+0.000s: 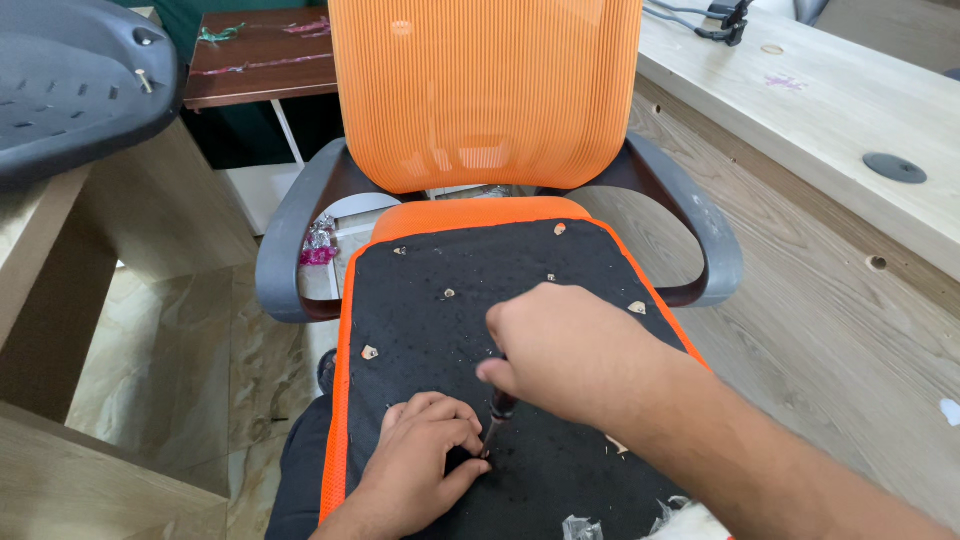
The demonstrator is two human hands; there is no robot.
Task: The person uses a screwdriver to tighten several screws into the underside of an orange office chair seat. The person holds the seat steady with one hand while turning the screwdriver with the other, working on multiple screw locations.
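Hands on an upturned chair seat
Right hand point(560, 350) grips a screwdriver point(497, 418); left hand point(425, 455), fingers curled, steadies its tip on the black seat underside point(470, 270).

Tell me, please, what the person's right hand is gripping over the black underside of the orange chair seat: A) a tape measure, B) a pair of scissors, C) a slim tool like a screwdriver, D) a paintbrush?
C: the right hand is closed round the handle of a slim tool, seemingly a screwdriver, whose shaft points down to the seat underside beside the left hand.
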